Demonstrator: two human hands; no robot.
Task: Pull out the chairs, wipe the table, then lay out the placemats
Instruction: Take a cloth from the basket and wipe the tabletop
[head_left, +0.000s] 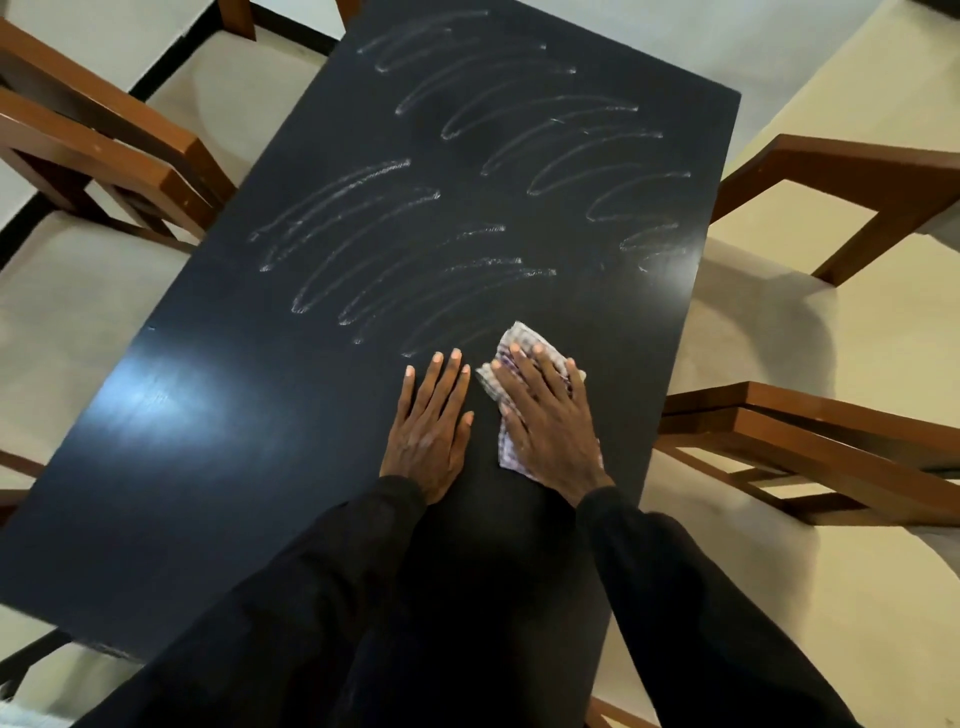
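Note:
A dark rectangular table fills the middle of the head view, marked with curved wet wipe streaks across its far half. My right hand lies flat with straight fingers on a checked cloth, pressing it to the table near the right edge. My left hand rests flat on the bare tabletop just left of the cloth, fingers straight. Black sleeves cover both forearms.
Wooden chairs stand pulled away from the table: two at the left, one at the upper right and one at the lower right. Pale floor shows around the table. A light glare lies on the table's left part.

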